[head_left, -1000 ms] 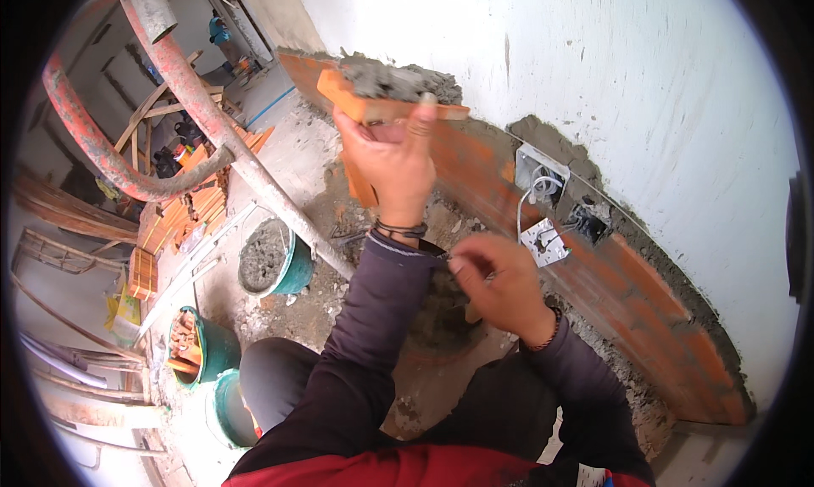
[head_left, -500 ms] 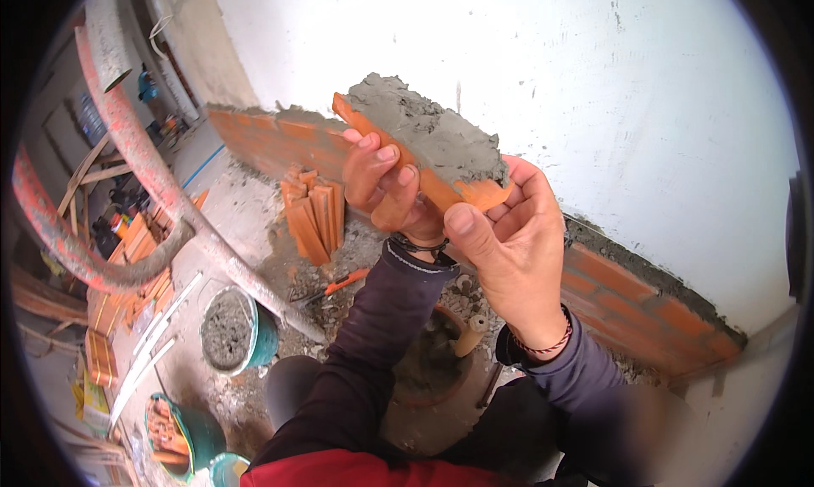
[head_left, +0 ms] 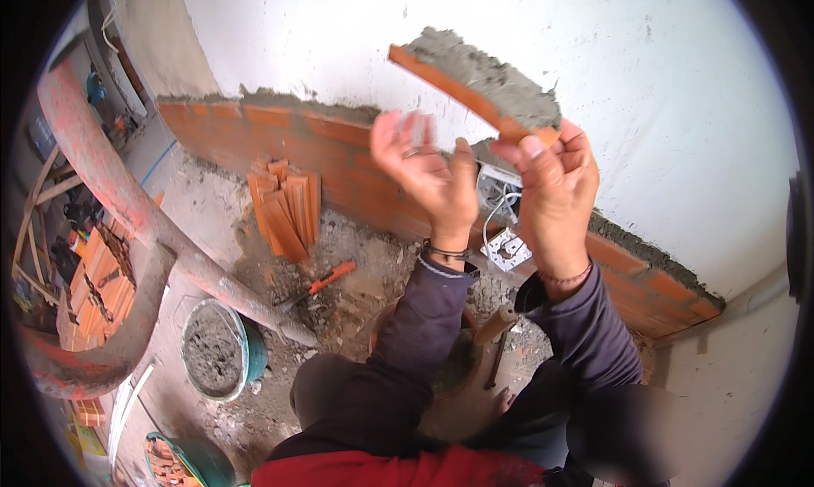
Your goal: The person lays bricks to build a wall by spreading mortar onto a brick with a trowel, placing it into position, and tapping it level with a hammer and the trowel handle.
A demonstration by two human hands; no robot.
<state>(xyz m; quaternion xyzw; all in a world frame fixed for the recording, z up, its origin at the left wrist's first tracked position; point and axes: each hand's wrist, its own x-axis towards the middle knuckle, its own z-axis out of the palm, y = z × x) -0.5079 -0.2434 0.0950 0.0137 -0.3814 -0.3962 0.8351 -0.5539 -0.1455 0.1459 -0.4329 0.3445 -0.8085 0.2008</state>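
Observation:
An orange brick piece (head_left: 445, 86) topped with a thick layer of grey mortar (head_left: 487, 71) is raised in front of the white wall. My right hand (head_left: 555, 186) grips its lower right end. My left hand (head_left: 434, 177) is open just below and left of the piece, fingers apart and holding nothing. Behind my hands, an electrical box (head_left: 493, 186) with white cables sits in the wall, a white plate (head_left: 506, 249) hanging beneath it. Below, a pale wooden handle (head_left: 496, 324) rises from a round container (head_left: 381, 326), partly hidden by my left arm.
A low brickwork band (head_left: 220, 135) runs along the wall. Cut brick pieces (head_left: 288, 211) stand before it, near an orange-handled tool (head_left: 335, 277) on the rubble-strewn floor. A bucket of mortar (head_left: 212, 351), another bucket (head_left: 195, 470) and a rusty pink tube frame (head_left: 127, 198) occupy the left.
My left hand has let go of the brick piece and opened. My right hand has lifted the piece up and right. The view has shifted, bringing more of the brick band into sight.

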